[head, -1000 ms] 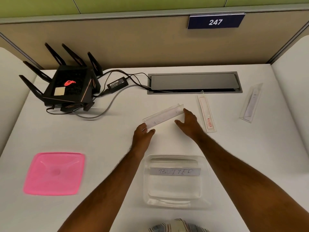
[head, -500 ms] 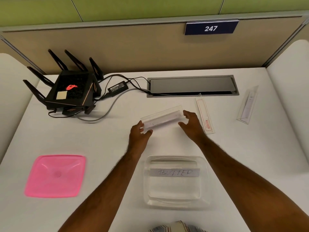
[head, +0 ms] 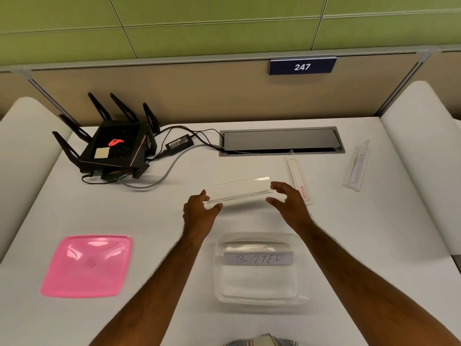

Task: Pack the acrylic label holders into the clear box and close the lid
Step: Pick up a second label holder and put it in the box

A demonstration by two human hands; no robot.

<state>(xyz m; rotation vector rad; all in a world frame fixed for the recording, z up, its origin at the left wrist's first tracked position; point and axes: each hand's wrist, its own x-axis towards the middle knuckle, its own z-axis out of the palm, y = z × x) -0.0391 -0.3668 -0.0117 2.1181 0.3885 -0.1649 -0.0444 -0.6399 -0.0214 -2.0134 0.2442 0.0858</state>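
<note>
My left hand [head: 199, 208] pinches one end of a clear acrylic label holder [head: 239, 189], thumb and fingers closed on its edge; my right hand [head: 289, 201] cups the other end, fingers curled at it, though I can't tell how firmly. The holder hangs above the white desk [head: 374, 233]. Near me sits the clear box [head: 259, 303], open, a holder marked BUTTER [head: 258, 258] inside. Two more holders [head: 299, 181] [head: 356, 166] lie right. The pink lid [head: 87, 265] lies left.

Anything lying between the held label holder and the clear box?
No: in the head view, only bare white desk separates the held label holder from the clear box.
</note>
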